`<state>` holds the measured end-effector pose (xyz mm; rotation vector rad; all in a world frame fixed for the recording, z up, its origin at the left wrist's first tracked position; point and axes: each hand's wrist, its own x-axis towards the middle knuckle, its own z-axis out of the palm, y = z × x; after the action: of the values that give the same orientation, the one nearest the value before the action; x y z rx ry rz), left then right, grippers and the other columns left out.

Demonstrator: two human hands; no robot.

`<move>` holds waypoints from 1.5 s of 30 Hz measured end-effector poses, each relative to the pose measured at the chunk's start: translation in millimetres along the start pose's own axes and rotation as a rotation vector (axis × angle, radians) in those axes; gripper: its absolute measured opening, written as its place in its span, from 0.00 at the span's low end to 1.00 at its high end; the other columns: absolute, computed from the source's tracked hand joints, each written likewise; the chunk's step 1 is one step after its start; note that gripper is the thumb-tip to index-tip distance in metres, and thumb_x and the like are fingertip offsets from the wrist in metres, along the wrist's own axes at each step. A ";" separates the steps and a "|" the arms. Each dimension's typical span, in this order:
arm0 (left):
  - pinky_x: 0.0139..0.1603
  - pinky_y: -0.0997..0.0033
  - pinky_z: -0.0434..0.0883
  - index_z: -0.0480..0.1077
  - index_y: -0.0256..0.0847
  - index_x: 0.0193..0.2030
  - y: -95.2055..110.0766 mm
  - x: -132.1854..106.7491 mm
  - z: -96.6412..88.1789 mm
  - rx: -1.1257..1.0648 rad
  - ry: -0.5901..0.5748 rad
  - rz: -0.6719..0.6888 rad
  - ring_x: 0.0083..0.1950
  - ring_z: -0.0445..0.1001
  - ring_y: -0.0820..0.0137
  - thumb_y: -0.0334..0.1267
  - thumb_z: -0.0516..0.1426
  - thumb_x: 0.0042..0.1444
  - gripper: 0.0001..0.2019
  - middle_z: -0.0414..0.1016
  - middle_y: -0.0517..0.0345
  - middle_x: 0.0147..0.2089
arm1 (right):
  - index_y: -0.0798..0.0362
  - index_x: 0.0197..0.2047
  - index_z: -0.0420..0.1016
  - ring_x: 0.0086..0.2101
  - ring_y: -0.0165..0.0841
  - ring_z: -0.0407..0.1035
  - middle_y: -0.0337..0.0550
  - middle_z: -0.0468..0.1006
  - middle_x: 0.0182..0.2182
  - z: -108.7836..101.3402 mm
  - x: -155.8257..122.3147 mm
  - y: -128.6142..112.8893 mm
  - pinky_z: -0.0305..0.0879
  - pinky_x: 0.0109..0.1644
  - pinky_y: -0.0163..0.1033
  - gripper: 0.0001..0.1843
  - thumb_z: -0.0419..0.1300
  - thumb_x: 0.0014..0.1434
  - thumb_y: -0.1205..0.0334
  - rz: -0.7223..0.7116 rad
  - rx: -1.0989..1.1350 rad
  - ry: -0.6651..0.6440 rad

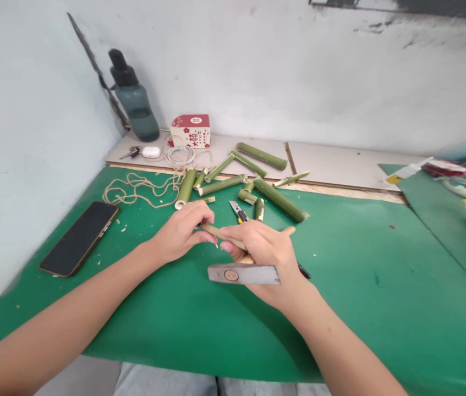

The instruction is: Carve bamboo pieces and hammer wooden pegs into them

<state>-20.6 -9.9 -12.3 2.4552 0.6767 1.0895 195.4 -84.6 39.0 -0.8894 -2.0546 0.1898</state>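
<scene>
A thin pale wooden stick (225, 237) spans the gap between my two hands. The curled fingers and thumb of my left hand (185, 230) close round its far left end, partly hiding it. My right hand (263, 247) pinches the stick's other end and also grips a hammer (253, 274) by its wooden handle. The grey metal hammer head hangs below the right palm, and the handle's tip shows past the knuckles. Just beyond the hands lies a utility knife (239, 211) with its blade out. Cut green bamboo pieces (280, 199) are scattered behind it.
Loose twine (137, 190) coils left of the bamboo on the green mat (381, 264). A phone (80, 239) lies at the left. Along the wall stand a water bottle (137, 104) and a red-and-white box (190, 132). Assorted items, including a white tube (409, 170), crowd the far right.
</scene>
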 end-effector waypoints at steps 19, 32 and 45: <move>0.39 0.66 0.67 0.72 0.39 0.37 -2.6 -1.8 1.7 0.076 -0.102 -0.014 0.37 0.69 0.67 0.56 0.46 0.73 0.25 0.70 0.53 0.37 | 0.53 0.52 0.76 0.41 0.32 0.79 0.45 0.85 0.42 0.1 -3.3 7.6 0.73 0.45 0.36 0.09 0.56 0.72 0.67 0.085 -0.048 -0.165; 0.36 0.71 0.65 0.67 0.39 0.32 -6.7 1.4 -0.9 -0.004 0.061 -0.104 0.33 0.66 0.72 0.43 0.54 0.72 0.16 0.66 0.59 0.33 | 0.47 0.49 0.68 0.21 0.28 0.64 0.31 0.71 0.25 -33.1 1.7 13.5 0.61 0.25 0.36 0.12 0.64 0.65 0.61 0.400 0.126 0.202; 0.37 0.72 0.66 0.67 0.39 0.33 -7.8 0.1 0.8 0.074 0.041 -0.083 0.34 0.68 0.72 0.45 0.52 0.73 0.17 0.67 0.58 0.35 | 0.50 0.31 0.70 0.21 0.28 0.63 0.35 0.67 0.22 -39.5 5.2 9.2 0.59 0.26 0.36 0.17 0.53 0.74 0.59 0.206 -0.079 0.526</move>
<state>-22.1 -3.6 -16.7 2.4486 0.8384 1.1037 228.6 -81.7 62.6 -1.0696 -1.4920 -0.0177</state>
